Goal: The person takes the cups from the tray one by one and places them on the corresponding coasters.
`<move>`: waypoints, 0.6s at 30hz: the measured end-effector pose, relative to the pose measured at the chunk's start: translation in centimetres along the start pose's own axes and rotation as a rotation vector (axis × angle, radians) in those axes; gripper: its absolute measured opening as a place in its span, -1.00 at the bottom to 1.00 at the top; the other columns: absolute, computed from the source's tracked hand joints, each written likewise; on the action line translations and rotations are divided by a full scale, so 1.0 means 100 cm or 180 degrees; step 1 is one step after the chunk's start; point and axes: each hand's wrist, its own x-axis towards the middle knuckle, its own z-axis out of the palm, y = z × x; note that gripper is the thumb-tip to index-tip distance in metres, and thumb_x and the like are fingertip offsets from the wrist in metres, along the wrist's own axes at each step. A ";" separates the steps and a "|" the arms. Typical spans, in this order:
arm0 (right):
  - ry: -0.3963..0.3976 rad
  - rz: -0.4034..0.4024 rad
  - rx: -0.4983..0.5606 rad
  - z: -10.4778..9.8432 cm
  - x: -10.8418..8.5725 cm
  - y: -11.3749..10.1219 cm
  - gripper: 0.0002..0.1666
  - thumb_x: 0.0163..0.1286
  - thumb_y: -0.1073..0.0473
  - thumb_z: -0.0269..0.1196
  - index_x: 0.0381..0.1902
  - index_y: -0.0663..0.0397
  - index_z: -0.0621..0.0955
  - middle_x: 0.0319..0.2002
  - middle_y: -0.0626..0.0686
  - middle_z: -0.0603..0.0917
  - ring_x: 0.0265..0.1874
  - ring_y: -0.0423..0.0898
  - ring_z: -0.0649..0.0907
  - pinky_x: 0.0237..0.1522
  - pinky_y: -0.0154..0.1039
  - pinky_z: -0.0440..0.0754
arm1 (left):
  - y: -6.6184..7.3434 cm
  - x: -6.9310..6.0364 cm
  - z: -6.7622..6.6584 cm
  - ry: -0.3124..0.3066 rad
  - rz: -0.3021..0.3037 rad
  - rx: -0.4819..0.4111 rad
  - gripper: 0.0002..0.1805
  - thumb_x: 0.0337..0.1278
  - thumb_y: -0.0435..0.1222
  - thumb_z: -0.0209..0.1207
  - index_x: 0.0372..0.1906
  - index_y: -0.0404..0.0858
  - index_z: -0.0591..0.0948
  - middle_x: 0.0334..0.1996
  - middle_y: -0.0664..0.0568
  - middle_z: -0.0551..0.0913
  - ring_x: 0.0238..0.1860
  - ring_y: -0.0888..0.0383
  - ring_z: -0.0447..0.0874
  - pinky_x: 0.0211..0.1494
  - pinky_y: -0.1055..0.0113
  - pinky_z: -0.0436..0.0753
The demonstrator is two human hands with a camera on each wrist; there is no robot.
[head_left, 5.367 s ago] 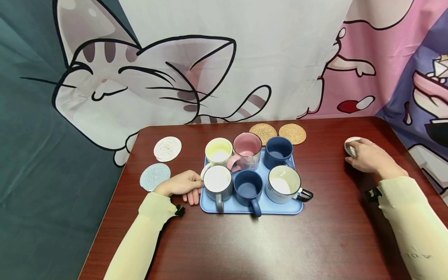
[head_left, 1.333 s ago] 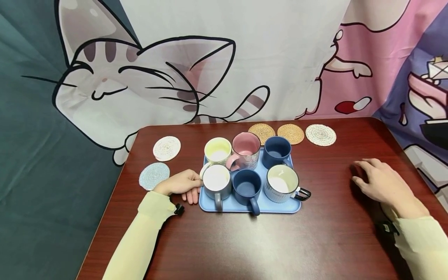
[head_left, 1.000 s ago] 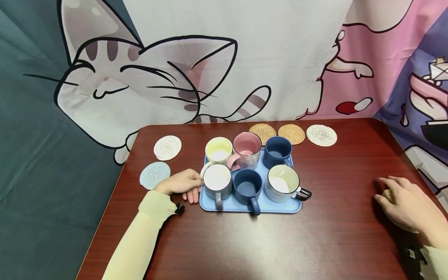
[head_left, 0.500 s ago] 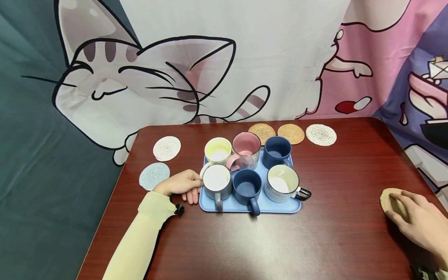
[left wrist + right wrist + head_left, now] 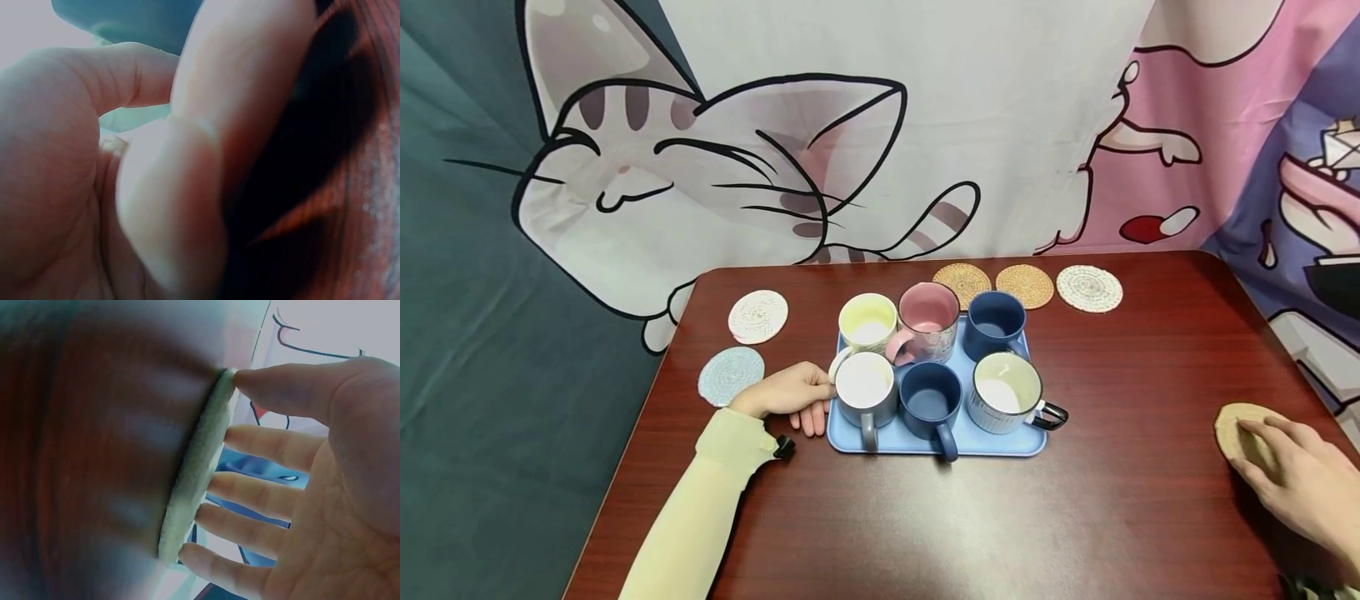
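At the left edge of a light-blue tray point(image 5: 996, 445), my left hand point(image 5: 786, 392) grips the rim near a grey mug point(image 5: 867, 396). Its fingers fill the left wrist view, so the contact is mostly hidden. Over at the right, my right hand point(image 5: 1303, 475) has its fingertips on a round yellowish coaster point(image 5: 1231, 427). The right wrist view shows the coaster point(image 5: 197, 465) edge-on, with fairly straight fingers and thumb touching its upper side. Also on the tray stand yellow point(image 5: 868, 323), pink point(image 5: 928, 312) and cream point(image 5: 1004, 392) mugs and two dark-blue mugs point(image 5: 931, 398).
Two tan woven coasters point(image 5: 1026, 287) and a white woven one point(image 5: 1089, 289) line the back edge of the brown table point(image 5: 925, 525). A white coaster point(image 5: 758, 317) and a pale-blue coaster point(image 5: 732, 377) lie at left. A printed cloth point(image 5: 1000, 100) hangs behind.
A white coaster under the right hand earlier now lies in the back row. The right hand moved toward the front right and now touches a yellowish coaster. The left hand stayed put.
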 end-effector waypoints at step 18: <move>-0.0333 -0.0445 -0.0201 0.000 0.042 -0.013 -0.40 -0.02 0.30 0.50 0.00 0.41 0.57 -0.02 0.58 0.52 -0.19 0.56 0.58 -0.18 0.43 0.49 | 0.000 0.000 0.000 -0.0003 0.0021 0.0014 -0.59 0.56 -0.19 -0.05 -0.40 -0.30 0.62 -0.62 -0.07 0.78 -0.67 0.20 0.74 -0.66 0.44 0.57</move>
